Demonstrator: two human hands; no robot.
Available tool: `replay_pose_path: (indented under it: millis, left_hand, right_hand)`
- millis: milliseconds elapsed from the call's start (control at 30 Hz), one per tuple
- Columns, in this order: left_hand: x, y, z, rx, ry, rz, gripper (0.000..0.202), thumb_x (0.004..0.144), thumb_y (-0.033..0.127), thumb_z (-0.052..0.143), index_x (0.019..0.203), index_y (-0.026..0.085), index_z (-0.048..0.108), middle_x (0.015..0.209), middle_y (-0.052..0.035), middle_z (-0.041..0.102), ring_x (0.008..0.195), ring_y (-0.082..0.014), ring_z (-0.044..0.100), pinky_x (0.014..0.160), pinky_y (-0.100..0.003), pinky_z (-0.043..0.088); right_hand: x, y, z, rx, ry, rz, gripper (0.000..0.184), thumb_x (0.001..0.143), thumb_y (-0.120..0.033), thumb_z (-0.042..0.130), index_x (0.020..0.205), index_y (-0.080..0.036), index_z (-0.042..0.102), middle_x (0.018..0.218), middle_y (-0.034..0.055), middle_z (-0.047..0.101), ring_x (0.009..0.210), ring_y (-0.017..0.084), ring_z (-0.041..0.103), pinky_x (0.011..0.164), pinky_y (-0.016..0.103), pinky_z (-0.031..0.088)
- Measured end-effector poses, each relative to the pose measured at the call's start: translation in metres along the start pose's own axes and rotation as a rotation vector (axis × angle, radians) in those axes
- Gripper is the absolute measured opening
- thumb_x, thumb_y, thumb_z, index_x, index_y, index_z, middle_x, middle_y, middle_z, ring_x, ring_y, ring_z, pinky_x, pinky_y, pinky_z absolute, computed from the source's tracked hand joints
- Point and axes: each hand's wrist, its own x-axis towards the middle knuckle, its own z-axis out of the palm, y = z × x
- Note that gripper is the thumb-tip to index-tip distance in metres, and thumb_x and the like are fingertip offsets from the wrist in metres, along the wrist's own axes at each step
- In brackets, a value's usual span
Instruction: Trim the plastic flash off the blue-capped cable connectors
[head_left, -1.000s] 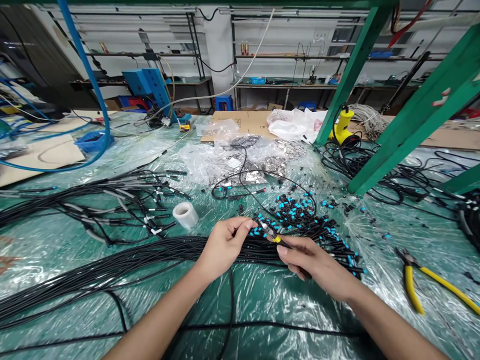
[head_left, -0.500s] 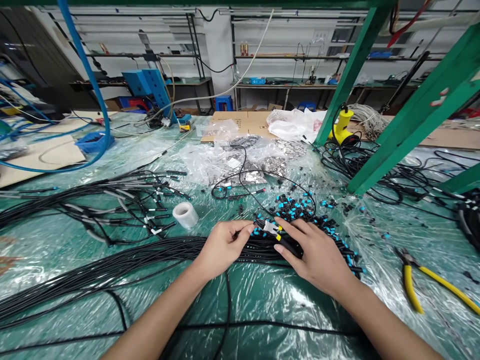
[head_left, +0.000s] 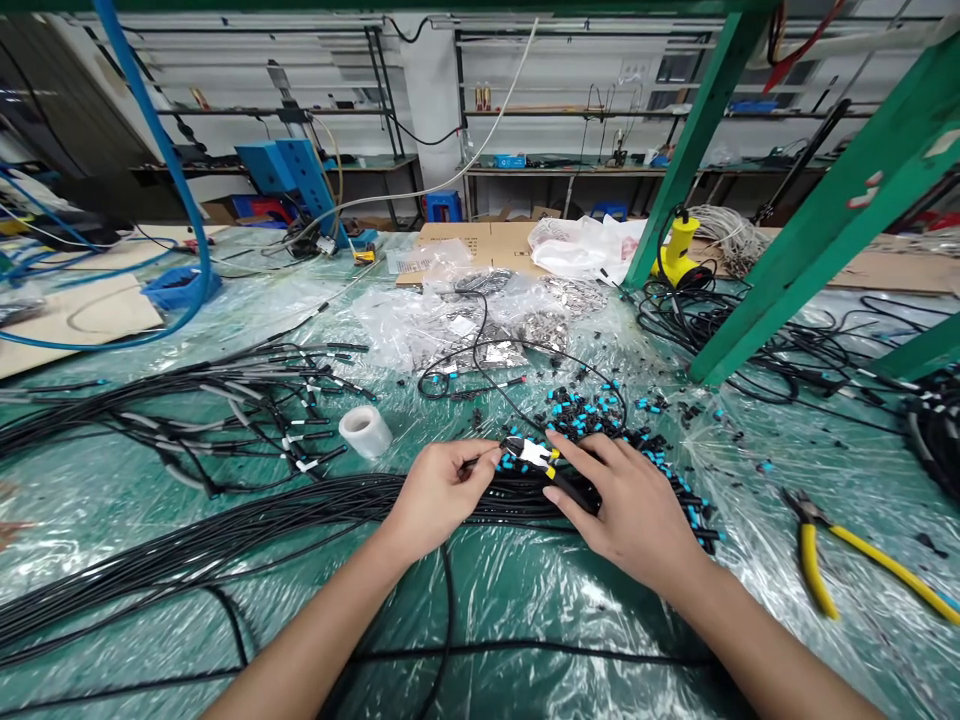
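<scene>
My left hand (head_left: 448,492) is closed in a pinch on the end of a black cable, whose tip shows only a little between thumb and forefinger. Against that tip lie the jaws of small cutting pliers (head_left: 534,454) with black and yellow handles. My right hand (head_left: 630,505) is wrapped round those handles, thumb below and forefinger above. Under both hands runs a thick bundle of black cables (head_left: 322,505). Just behind the pliers, small black and blue connector pieces (head_left: 592,412) lie heaped on the table.
A roll of clear film (head_left: 365,432) stands left of my hands. Yellow-handled pliers (head_left: 817,540) lie open at the right. More cables (head_left: 225,385) spread at the left, and plastic bags of metal parts (head_left: 487,335) sit behind. Green posts (head_left: 697,210) rise at the right.
The whole view has shifted slightly. Both hands keep their grip, with the plier jaws still at the cable tip.
</scene>
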Motion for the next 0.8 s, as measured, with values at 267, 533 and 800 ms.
replay_pose_path:
  millis: [267, 533, 800]
  left_hand:
    - [0.0, 0.0, -0.001, -0.019, -0.013, -0.013, 0.021, 0.077, 0.033, 0.06, 0.07, 0.018, 0.074, 0.061, -0.0013, 0.067, 0.069, -0.0192, 0.061, 0.06, -0.024, 0.044]
    - [-0.005, -0.003, 0.007, 0.093, 0.071, 0.031, 0.024, 0.079, 0.036, 0.059, 0.076, 0.019, 0.076, 0.058, -0.0018, 0.066, 0.072, -0.0204, 0.062, 0.063, -0.025, 0.046]
    - [-0.003, -0.003, 0.024, -0.17, 0.099, -0.046, 0.031, 0.087, 0.039, 0.054, 0.096, 0.017, 0.074, 0.086, -0.0017, 0.071, 0.083, -0.0153, 0.06, 0.075, -0.022, 0.045]
  right_hand:
    - [0.003, 0.008, -0.001, -0.056, 0.037, -0.082, 0.059, 0.091, -0.055, 0.047, 0.145, -0.035, 0.037, 0.118, 0.0074, 0.056, 0.102, 0.026, 0.049, 0.091, 0.045, 0.044]
    - [0.0, 0.002, 0.006, -0.096, 0.017, -0.032, 0.059, 0.093, -0.055, 0.043, 0.147, -0.032, 0.035, 0.114, 0.0083, 0.058, 0.098, 0.025, 0.054, 0.087, 0.043, 0.048]
    - [-0.005, -0.014, 0.004, 0.14, -0.08, 0.153, 0.048, 0.094, -0.049, 0.043, 0.14, -0.034, 0.045, 0.103, 0.004, 0.064, 0.079, 0.019, 0.065, 0.065, 0.03, 0.049]
